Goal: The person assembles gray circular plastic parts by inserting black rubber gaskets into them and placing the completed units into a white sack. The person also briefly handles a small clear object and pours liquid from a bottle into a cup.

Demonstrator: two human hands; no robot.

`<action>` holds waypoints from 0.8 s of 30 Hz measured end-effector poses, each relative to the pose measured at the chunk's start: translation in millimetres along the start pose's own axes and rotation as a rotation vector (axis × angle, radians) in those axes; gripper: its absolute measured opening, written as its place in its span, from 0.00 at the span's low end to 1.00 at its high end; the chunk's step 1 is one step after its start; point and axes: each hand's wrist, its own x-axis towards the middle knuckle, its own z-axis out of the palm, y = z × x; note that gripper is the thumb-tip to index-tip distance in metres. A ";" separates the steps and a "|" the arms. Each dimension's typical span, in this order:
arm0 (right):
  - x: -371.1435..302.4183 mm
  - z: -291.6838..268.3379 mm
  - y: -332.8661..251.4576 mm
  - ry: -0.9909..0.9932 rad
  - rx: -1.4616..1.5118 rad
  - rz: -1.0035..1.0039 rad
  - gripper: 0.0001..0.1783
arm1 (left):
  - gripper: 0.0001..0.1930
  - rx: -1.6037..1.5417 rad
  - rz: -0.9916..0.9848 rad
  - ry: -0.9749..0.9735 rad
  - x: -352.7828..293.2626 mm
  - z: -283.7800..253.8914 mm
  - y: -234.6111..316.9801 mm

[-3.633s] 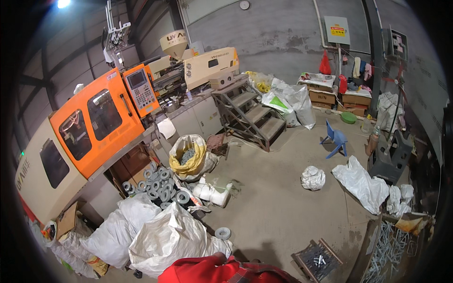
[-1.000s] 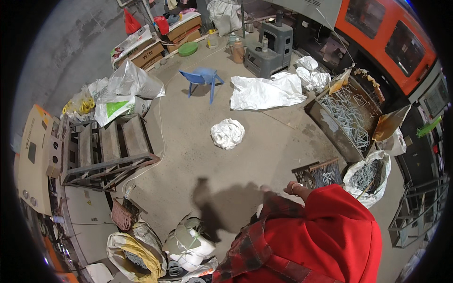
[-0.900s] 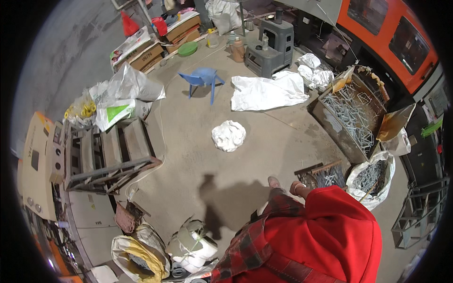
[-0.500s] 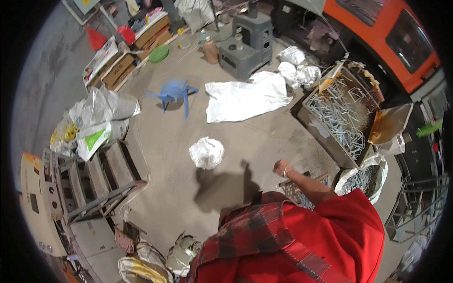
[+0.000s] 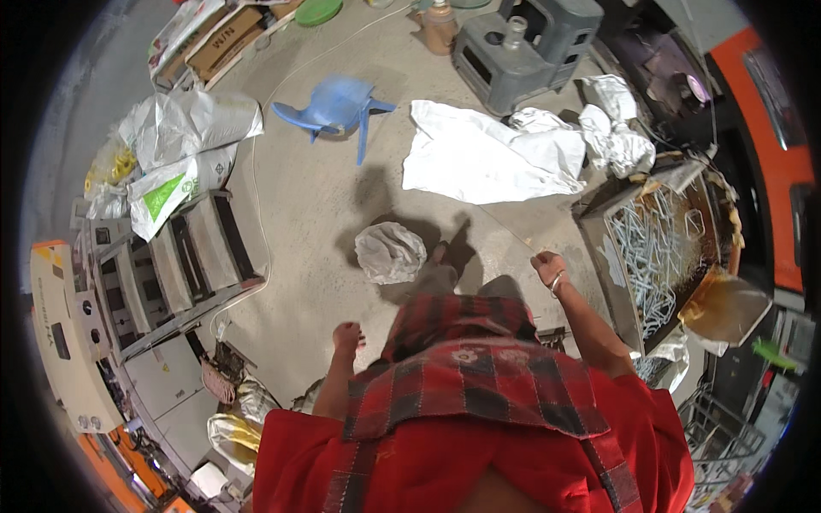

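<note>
White bundle point(image 5: 390, 253), crumpled, rounded, on floor point(image 5: 312, 209) ahead of your left grip point(image 5: 348, 336), apart from right grip point(image 5: 549, 268). Both curled; can't tell if pressed together. Dark lettering on carton point(image 5: 225, 43), print on green-patched sack point(image 5: 175, 192).

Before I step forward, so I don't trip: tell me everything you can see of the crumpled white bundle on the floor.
The crumpled white bundle is a roundish, creased wad, apparently thin sheet or sack material. It lies on the floor ahead and slightly left of the person, with a shoe close by its right edge; whether they touch is unclear. Shadow falls over and around it. The left hand and right hand are both apart from it. Anything inside is hidden.
</note>
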 end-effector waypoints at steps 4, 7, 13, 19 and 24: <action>45.1 15.6 -32.3 -0.132 0.125 0.030 0.15 | 0.24 0.472 0.417 0.061 103.9 49.3 43.9; 82.2 55.3 -24.2 -0.194 0.045 -0.151 0.11 | 0.41 0.497 0.443 0.066 107.3 103.2 133.4; 147.4 109.8 -10.9 -0.273 0.122 -0.103 0.09 | 0.46 0.471 0.455 -0.008 282.6 240.6 152.4; 203.4 88.6 -5.0 -0.314 0.246 0.131 0.10 | 0.43 0.605 0.640 0.068 421.2 372.5 202.9; 232.2 82.9 24.4 -0.270 0.299 0.311 0.10 | 0.44 0.764 0.711 0.413 495.9 419.5 221.0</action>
